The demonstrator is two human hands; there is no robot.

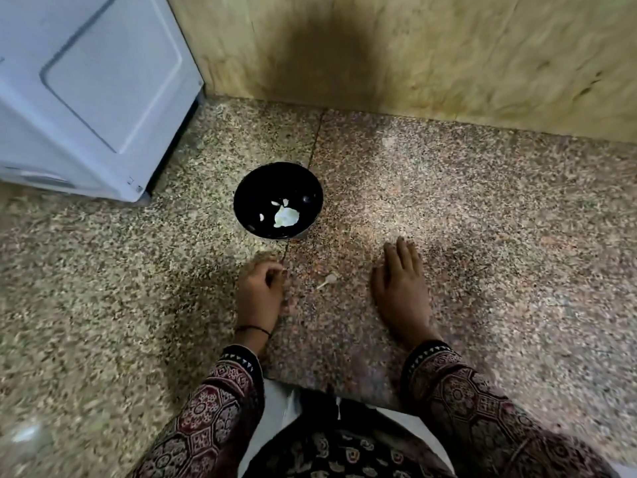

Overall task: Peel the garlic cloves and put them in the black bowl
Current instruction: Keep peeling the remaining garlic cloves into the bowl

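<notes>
At your far left stands a white appliance (pixel 86 98), which has no part in the job. Your left hand (pixel 260 291) rests on the speckled stone surface (pixel 482 219) with its fingers curled under. It is smeared by motion, so you cannot tell whether they pinch a clove or close on nothing. Just beyond it sits the black bowl (pixel 251 188), upright. It holds a few small pale cloves (pixel 275 203) and a larger pale lump (pixel 285 217). By that showing some cloves are already in, but whether the lump is unpeeled garlic, loose skin or more cloves is too small to tell, so you cannot call the task finished. Between your hands lies a little pale scrap with a thin stalk (pixel 329 279), touching neither hand; it looks like a bit of garlic or peel. Your right hand (pixel 401 288) lies flat on the stone, fingers straight and close together, holding nothing. No other garlic shows outside the bowl, and your lap is cut off at the bottom edge
</notes>
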